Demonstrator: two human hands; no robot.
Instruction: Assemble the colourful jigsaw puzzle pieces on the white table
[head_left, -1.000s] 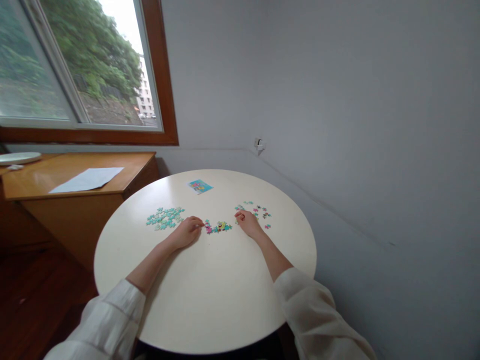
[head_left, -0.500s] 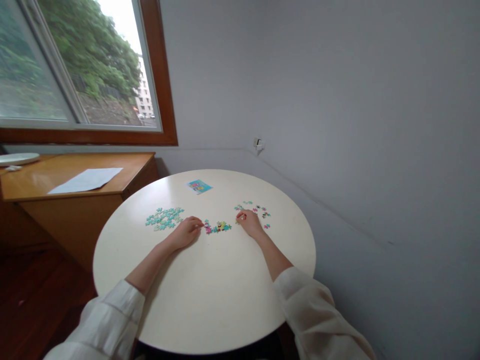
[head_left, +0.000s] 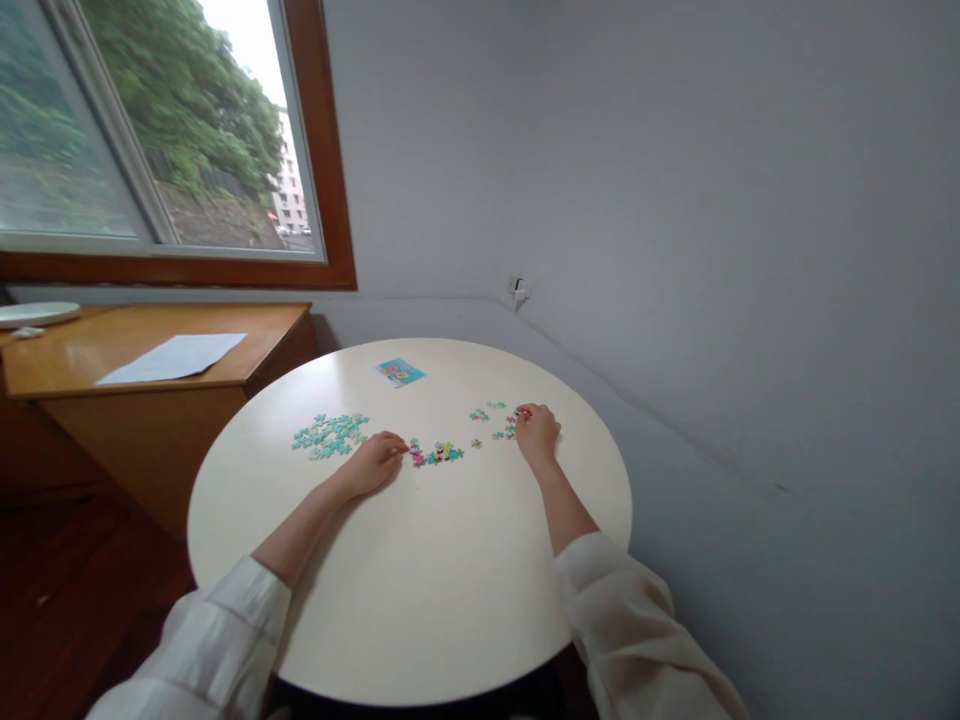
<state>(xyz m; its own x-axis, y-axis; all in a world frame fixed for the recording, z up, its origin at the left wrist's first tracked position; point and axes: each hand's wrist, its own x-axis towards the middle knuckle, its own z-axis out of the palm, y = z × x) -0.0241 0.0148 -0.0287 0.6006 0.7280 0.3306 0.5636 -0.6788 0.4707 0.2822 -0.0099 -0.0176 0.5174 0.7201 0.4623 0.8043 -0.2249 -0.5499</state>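
On the round white table (head_left: 420, 580), a short joined strip of jigsaw pieces (head_left: 448, 453) lies between my hands, pink at its left end and yellow and teal further right. My left hand (head_left: 375, 464) rests at that pink end, its fingertips pinched on the edge piece. My right hand (head_left: 540, 434) is over the loose jigsaw pieces at the right, with thumb and fingers closed on a small piece that they partly cover. A single yellowish jigsaw piece (head_left: 476, 443) lies between the strip and my right hand.
A pile of teal jigsaw pieces (head_left: 330, 436) lies left of my left hand. Toward the table's far side is a colourful picture card (head_left: 401, 372). A wooden desk (head_left: 142, 400) with a paper sheet (head_left: 176, 358) stands at the left, and a wall (head_left: 720, 300) bounds the right.
My right hand has moved right from beside the strip to the loose pieces, uncovering the single yellowish piece. My left hand stays at the strip's pink end.
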